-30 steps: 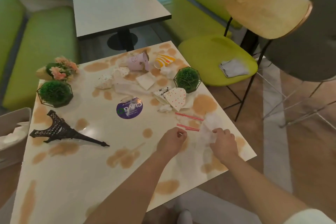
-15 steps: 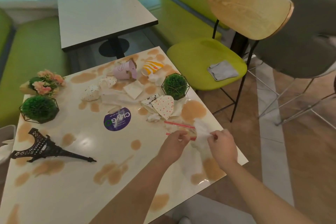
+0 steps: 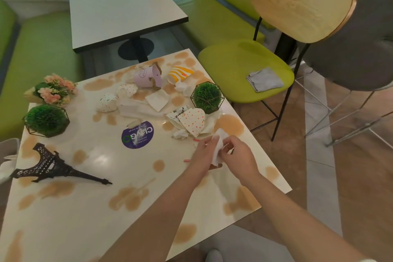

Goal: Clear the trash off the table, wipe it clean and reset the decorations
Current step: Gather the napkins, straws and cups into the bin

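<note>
Both hands meet over the right side of the table (image 3: 70, 219). The left hand (image 3: 203, 155) and the right hand (image 3: 238, 156) each pinch a crumpled white tissue (image 3: 219, 149) held between them, fingers curled around it, just above the tabletop. The ends of two red straws (image 3: 196, 140) show from under the left hand; whether a hand also holds them cannot be told.

Trash lies across the far half of the table: a pink cup (image 3: 147, 76) on its side, a yellow-striped cup (image 3: 179, 74) beside it, two dotted cups (image 3: 107, 103) crushed flat, white napkins (image 3: 157, 100), and a dotted paper (image 3: 193, 121) near a small tissue wad (image 3: 180, 134). A round purple sticker (image 3: 137, 135) sits mid-table. Brown stains spot the surface.

The decorations stand apart: a grass ball (image 3: 207, 97) by the right edge, another ball (image 3: 45, 120) at the left, a flower pot (image 3: 54, 90) tipped behind it, and a black tower (image 3: 53, 167) lying on its side.

A grey cloth (image 3: 264, 80) rests on the seat of the green chair (image 3: 234, 61).
</note>
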The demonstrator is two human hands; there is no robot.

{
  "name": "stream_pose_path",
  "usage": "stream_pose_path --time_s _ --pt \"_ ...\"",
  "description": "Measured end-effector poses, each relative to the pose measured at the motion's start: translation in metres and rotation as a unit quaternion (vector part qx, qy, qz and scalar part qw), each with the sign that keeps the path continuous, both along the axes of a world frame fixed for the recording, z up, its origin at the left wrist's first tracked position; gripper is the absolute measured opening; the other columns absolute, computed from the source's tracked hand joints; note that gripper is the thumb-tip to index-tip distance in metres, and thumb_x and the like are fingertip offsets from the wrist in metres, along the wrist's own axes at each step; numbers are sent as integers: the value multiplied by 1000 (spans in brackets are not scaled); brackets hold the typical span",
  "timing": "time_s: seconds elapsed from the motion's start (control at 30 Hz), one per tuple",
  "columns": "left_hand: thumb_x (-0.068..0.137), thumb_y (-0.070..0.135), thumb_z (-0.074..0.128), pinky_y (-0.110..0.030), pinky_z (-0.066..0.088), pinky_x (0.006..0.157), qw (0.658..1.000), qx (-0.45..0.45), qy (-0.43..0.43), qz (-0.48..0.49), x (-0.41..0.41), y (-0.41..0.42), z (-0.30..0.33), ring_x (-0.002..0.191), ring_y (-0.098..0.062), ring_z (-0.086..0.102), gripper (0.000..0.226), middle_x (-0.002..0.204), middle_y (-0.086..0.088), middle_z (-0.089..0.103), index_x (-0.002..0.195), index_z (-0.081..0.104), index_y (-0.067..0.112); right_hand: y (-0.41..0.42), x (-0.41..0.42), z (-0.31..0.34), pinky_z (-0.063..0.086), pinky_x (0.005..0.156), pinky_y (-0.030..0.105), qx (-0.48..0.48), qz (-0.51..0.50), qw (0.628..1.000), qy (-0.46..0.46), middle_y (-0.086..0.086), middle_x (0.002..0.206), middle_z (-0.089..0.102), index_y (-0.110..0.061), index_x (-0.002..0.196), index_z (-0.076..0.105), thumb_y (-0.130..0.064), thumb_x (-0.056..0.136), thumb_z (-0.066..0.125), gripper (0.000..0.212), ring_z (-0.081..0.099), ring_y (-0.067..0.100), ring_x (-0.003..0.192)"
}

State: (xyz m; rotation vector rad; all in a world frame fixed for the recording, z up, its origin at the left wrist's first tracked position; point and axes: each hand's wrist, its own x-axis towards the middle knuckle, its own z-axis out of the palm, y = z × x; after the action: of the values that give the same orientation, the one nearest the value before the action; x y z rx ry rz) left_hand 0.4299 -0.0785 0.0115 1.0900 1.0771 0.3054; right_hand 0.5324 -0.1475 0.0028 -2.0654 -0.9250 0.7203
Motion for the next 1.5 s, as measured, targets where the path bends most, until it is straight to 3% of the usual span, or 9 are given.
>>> stream_pose_path --time_s 0.1,0.3,0.43,0.63,0.97,1.03,1.13,1.33,1.5 --pt "97 33 55 -30 60 72 999 4 11 37 -7 9 -6 100 -20 67 32 120 -9 64 126 56 19 6 -3 -4 45 62 29 10 6 1000 7 -9 85 61 -30 89 59 -20 86 60 10 55 11 76" --pt "99 25 51 -27 54 63 993 -26 14 117 -23 31 -2 83 -18 66 24 105 -7 71 121 60 19 17 -10 -21 41 72 12 -15 70 997 26 -6 105 55 -26 113 62 3 87 49 41 53 11 95" --pt "99 7 47 -23 46 58 991 2 25 128 -37 47 10 71 -14 59 16 83 -3 64 104 61 13 31 -34 -33 48 87 34 -44 178 983 -15 -2 111 56 -24 127 58 -5 81 63 50 53 16 105" --pt "93 60 48 -29 41 71 978 68 103 168 -70 63 17 89 -14 56 48 99 0 60 108 57 15 59 -59 -34 47 86 35 -115 213 951 -193 -1 113 61 -26 117 67 -28 94 57 24 54 21 111" --pt "92 28 59 -26 53 63 966 25 53 253 -137 66 7 75 -21 70 23 96 -4 71 106 54 9 87 -70 -40 41 70 31 -267 275 869 -314 4 103 61 -15 98 67 -30 85 59 22 58 24 98" --pt "98 31 51 -21 49 55 962 31 72 260 -150 65 7 68 -15 66 17 91 1 70 100 51 14 90 -72 -40 40 70 31 -276 278 861 -325 3 103 60 -14 99 66 -32 84 60 24 58 23 98" --pt "97 49 47 -33 49 74 952 54 134 269 -171 66 7 81 -18 60 32 88 0 65 91 52 18 95 -77 -38 41 70 31 -282 295 848 -339 3 99 57 -15 97 63 -35 84 59 25 57 23 98" --pt "95 56 42 -36 43 72 937 75 129 315 -224 82 15 77 -21 50 44 89 -4 52 102 48 13 121 -138 -9 40 56 31 -108 217 965 -102 1 76 61 -16 75 54 -19 78 69 15 56 18 67" --pt "99 28 49 -31 35 73 917 72 76 385 -279 112 36 91 -19 43 16 93 1 43 105 40 16 159 -223 35 44 61 28 -1 221 975 30 -2 85 62 -16 93 58 -13 82 66 14 55 14 72"
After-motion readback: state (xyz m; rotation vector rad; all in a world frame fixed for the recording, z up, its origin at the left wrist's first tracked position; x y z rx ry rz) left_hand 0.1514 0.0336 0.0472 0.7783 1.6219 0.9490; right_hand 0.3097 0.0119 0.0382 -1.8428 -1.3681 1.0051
